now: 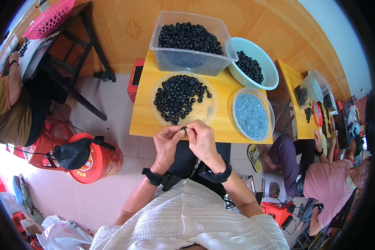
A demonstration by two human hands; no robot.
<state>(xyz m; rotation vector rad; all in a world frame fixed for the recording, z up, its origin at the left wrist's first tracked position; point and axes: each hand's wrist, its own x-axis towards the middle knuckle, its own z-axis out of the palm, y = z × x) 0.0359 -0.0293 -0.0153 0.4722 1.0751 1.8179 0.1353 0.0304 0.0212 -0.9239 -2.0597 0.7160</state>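
Observation:
At the near edge of the table, both my hands meet with fingertips pinched together. My left hand (166, 145) and my right hand (201, 139) are closed on one small black ring-shaped part (183, 129), mostly covered by the fingers. Just beyond them a shallow clear round tray (204, 116) holds a heap of black ring-shaped parts (177, 96) and a few tiny pale pieces (209, 110) on its right side. To the right stands a clear round tub (236, 121) full of small bluish, translucent pieces (251, 116).
On the yellow wooden table (143, 108), a large clear bin (183, 62) and a light-blue basin (271, 79) hold more black parts. A red bucket (112, 162) stands left on the floor. Co-workers sit at the left and right, the right one by another table (302, 121).

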